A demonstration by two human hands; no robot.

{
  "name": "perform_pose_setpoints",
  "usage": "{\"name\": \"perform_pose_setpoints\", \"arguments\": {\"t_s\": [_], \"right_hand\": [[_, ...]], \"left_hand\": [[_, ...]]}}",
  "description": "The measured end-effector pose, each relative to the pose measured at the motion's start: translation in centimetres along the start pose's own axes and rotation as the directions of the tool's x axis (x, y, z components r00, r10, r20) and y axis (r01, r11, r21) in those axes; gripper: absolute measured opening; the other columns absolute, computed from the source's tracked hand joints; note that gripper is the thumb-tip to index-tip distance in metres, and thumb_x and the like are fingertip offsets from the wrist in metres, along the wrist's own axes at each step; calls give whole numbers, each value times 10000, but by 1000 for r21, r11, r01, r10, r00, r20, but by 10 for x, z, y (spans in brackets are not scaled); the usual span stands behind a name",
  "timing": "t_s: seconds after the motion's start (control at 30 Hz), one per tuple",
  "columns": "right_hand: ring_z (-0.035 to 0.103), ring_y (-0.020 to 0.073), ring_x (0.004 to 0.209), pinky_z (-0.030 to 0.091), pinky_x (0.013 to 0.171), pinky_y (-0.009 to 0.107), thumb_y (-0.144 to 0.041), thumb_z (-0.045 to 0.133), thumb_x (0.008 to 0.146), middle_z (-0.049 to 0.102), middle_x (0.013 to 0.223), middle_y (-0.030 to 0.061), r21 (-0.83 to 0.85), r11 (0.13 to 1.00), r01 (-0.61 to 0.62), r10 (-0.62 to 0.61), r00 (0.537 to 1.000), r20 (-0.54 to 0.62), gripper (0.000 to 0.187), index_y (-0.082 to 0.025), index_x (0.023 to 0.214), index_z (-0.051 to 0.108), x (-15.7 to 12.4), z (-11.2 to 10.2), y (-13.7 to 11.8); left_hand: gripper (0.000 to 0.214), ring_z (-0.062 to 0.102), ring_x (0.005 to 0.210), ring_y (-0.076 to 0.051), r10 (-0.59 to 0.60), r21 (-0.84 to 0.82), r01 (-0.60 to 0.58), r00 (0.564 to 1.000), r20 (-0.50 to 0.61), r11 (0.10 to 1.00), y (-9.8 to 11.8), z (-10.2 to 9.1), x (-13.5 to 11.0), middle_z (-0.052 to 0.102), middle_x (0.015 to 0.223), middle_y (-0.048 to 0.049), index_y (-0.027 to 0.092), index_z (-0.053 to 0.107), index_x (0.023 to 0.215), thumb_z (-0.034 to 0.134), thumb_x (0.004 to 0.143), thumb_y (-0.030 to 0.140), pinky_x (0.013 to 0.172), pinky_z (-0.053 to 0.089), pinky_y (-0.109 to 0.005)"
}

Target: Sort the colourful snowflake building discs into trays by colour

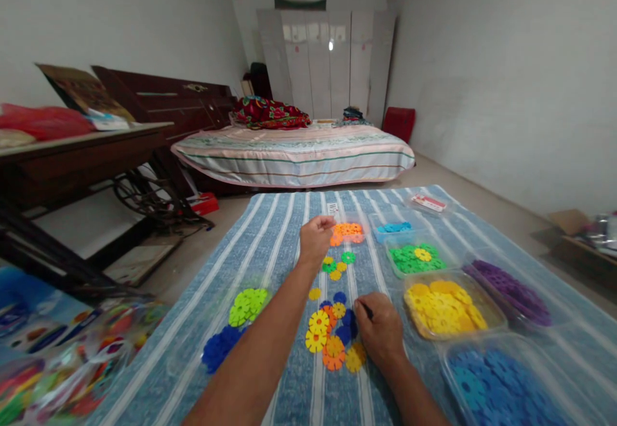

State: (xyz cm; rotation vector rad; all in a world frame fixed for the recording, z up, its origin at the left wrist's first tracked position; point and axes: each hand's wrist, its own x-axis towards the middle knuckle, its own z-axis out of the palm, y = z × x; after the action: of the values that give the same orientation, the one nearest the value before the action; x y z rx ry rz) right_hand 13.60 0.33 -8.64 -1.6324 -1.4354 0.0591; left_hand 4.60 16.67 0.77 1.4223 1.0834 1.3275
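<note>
Bright yellow notched discs (pixel 315 341) overlap; I cannot tell whether left grip (pixel 315 238) or right grip (pixel 380 324) is clamped.

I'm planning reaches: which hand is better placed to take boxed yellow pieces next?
Probably the right hand: it's nearer the boxed yellow pieces; the left hand is by the orange pieces.

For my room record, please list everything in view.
Striped cloth: one, bluish, foreground
Loose discs: many, mixed, centre
Disc boxes: six, clear, right
Disc piles: two, lime and blue, left
Card: one, reddish, far corner
Bed: one, pinkish, behind
Headboard: one, brown, left
Blanket: one, red, on bed
Wardrobe: one, pale, back
Sewing table: one, brown, left
Bag: one, red, on table
Floor box: one, red, left
Upright object: one, red, beside bed
Carton: one, brown, right
Bagged items: uncounted, multicoloured, left
Left hand: one, bare, farther forward
Right hand: one, bare, nearer
</note>
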Motion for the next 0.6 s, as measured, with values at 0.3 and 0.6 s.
{"name": "perform_pose_setpoints", "arguments": {"t_s": [0.3,0.6], "right_hand": [[519,169,703,369,662,283,-163,485,830,569,679,16,-7,999,-35,35,999,-40,183,-208,683,583,3,5,-7],[588,207,836,435,721,306,-243,474,840,667,867,65,85,985,-150,150,989,0,220,-196,946,661,7,3,-13]], "left_hand": [[154,600,742,-197,199,425,-318,933,301,848,18,67,30,643,650,-23,192,656,631,529,616,106,786,452,-303],[287,622,966,-221,-125,488,-774,482,868,403,20,173,-23,694,1034,-88,185,686,969,536,725,175,800,483,-292]]}}
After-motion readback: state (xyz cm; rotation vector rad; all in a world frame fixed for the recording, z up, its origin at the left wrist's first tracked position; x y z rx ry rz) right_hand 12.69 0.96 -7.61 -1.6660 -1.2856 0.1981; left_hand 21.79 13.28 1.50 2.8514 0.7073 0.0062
